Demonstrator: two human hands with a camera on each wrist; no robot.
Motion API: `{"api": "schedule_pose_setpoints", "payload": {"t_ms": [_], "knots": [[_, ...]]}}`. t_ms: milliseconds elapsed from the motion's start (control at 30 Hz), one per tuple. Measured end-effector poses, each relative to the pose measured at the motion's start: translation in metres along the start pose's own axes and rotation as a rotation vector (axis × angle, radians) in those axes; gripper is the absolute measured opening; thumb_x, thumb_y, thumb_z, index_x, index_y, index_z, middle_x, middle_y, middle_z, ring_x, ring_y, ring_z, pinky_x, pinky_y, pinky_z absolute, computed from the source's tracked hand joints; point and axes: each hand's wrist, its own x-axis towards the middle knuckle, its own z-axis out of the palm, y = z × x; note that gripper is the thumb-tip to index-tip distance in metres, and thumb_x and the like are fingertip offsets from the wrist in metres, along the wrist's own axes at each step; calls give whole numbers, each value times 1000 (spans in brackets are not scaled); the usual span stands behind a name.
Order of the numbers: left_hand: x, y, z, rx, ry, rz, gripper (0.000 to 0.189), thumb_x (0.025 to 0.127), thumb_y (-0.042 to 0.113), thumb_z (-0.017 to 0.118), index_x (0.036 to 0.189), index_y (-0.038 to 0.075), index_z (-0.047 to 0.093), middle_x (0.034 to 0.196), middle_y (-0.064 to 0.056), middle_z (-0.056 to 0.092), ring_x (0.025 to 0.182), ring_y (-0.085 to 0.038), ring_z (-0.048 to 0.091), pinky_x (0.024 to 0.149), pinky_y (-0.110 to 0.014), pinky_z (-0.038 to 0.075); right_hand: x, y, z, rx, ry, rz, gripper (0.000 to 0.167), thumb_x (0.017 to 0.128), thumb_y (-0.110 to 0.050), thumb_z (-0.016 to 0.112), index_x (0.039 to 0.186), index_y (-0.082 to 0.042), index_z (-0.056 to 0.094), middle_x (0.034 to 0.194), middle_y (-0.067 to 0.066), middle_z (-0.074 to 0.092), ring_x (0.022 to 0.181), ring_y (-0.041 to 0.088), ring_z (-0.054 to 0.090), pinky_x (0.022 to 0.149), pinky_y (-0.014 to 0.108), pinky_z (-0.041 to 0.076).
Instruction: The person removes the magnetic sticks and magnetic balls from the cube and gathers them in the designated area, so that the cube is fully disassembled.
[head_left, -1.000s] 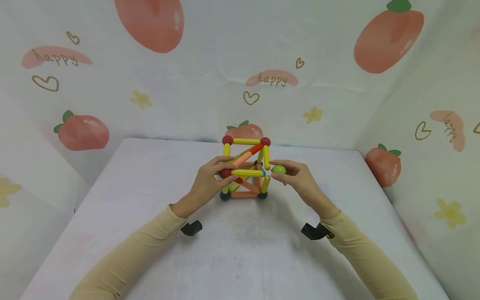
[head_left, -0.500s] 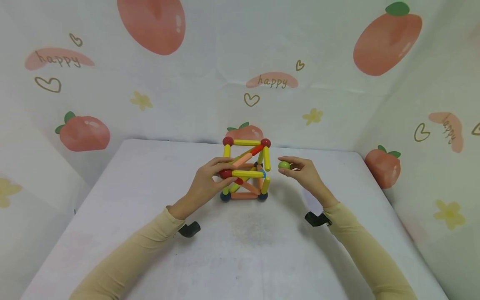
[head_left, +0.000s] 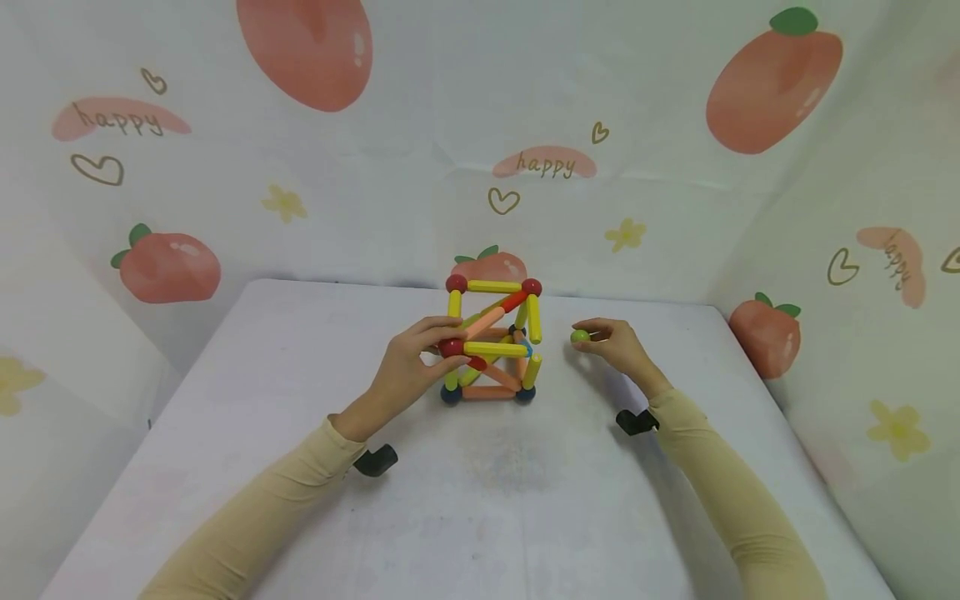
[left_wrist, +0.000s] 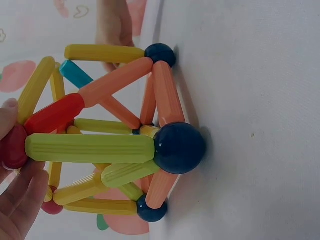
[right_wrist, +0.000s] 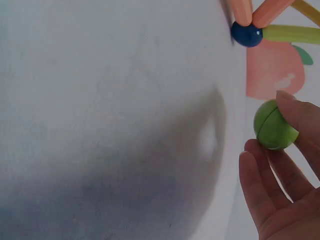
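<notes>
A cube-like frame of magnetic rods and balls [head_left: 492, 287] stands on the table, with dark blue balls [left_wrist: 180, 148] at its base and red balls higher up. My left hand [head_left: 408, 362] grips the red ball [head_left: 451, 347] at its near left upper corner between thumb and fingers. At the near right upper corner, the ends of yellow rods [head_left: 534, 321] and a blue-tipped rod [left_wrist: 75, 74] stand apart from each other. Right of the frame, my right hand [head_left: 618, 350] pinches a green ball [right_wrist: 272, 125] between thumb and fingertips, away from the rods.
The white table [head_left: 480, 500] reaches back to a wall cloth [head_left: 420, 167] printed with fruit, hearts and flowers. Dark wrist devices [head_left: 375, 460] sit under both sleeve cuffs.
My right hand has drawn the green ball away from the frame's right corner, to the right. The left hand keeps its hold, and the frame stays in place.
</notes>
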Motion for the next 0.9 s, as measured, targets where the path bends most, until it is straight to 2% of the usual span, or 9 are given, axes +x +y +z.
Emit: {"api": "schedule_pose_setpoints", "payload": {"t_ms": [133, 467, 700, 900], "knots": [[0, -3, 0, 10, 13, 11, 41, 78, 13, 83, 117, 9, 72, 127, -5, 66, 102, -18, 67, 80, -25, 60, 3, 7, 0, -19, -1, -1, 41, 88, -19, 75, 127, -9, 67, 128, 15, 67, 114, 34, 63, 87, 31, 50], [0, -4, -4, 25, 11, 3, 42, 78, 12, 83, 118, 9, 71, 129, -6, 64, 102, -19, 67, 80, -25, 60, 8, 19, 3, -29, -20, 34, 42, 88, -22, 75, 126, -10, 67, 128, 14, 67, 113, 29, 64, 83, 26, 52], [1, -5, -3, 17, 12, 0, 42, 78, 13, 83, 118, 10, 71, 129, -6, 63, 101, -18, 67, 80, -26, 60, 10, 23, 3, 2, -45, 62, 43, 88, -23, 75, 128, -11, 65, 133, 15, 64, 119, 33, 62, 91, 34, 52], [1, -6, -2, 12, 7, 1, 41, 79, 13, 83, 119, 10, 71, 129, -5, 63, 101, -18, 67, 80, -25, 60, 10, 24, 2, 1, -47, 70, 44, 89, -25, 75, 129, -11, 65, 134, 14, 63, 121, 33, 61, 90, 33, 52]]}}
